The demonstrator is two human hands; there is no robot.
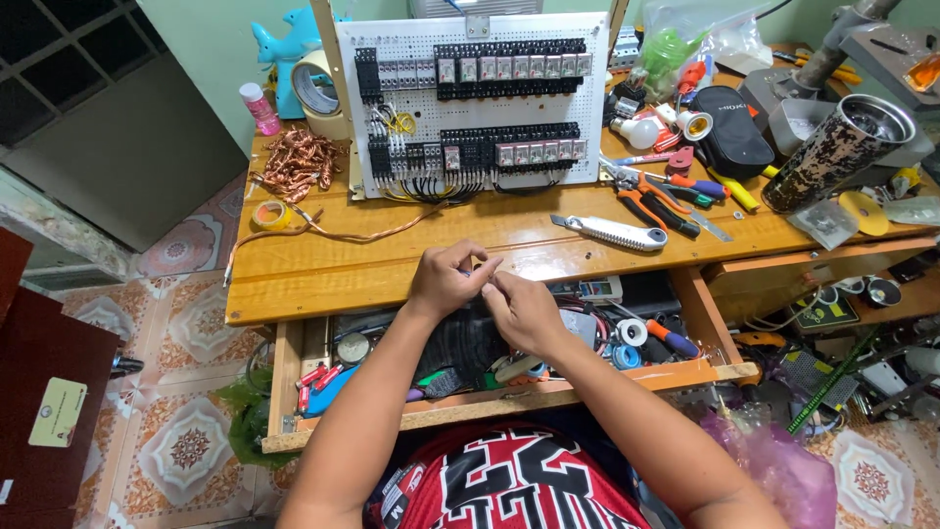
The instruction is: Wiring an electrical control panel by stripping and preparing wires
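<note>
A small item, too tiny to identify, is pinched between both hands at the wooden workbench (pixel 323 284) front edge. The left hand (pixel 446 279) and right hand (pixel 524 312) have fingertips closed narrowly together on it. Beyond them lie a utility knife (pixel 609 232) and the white relay panel (pixel 475 98). Resting wrists on the bench edge would probably steady such fine work.

Your left hand (pixel 446 279) and right hand (pixel 522 309) meet, fingertips touching, at the desk (pixel 323 269) edge, above the open drawer (pixel 509 397). Behind them stands the panel (pixel 475 98). The knife (pixel 609 232) lies just behind your right hand, the pliers (pixel 651 201) farther right. The wire heap (pixel 299 162) and tape (pixel 271 215) lie behind and left of your left hand.
</note>
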